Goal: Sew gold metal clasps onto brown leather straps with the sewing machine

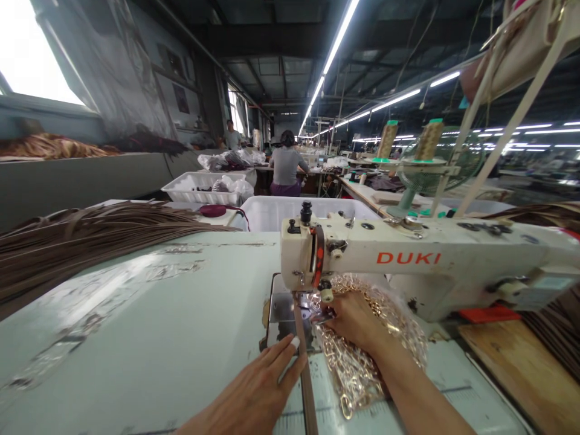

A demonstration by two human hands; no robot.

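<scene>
Narrow brown strip (309, 396), flat, matte, straight-edged, runs from the near edge of view past my left hand (267, 377) and up to the needle area of the white sewing machine (348, 248), just ahead of both hands. My left hand is laid out flat, fingers extended, thumb slightly apart, fingertips at the strip's left edge, not gripping; one fingertip has a white covering. My right hand (356, 317) is bent, fingers curled in beside the needle area, right of the strip; can't tell what it grips, tips are blurred.

Containers: clear plastic bag (357, 377) under and around my right hand, full of shiny gold-coloured metal loops and clasps. White bin (308, 208) ahead of my hands, behind the machine head; contents hidden. Second white bin (185, 192), farther off, ahead-left of my left hand, has dark pieces and clear plastic. Long brown strips (90, 235) heaped on the pale counter (181, 326), far left of my left hand.
</scene>
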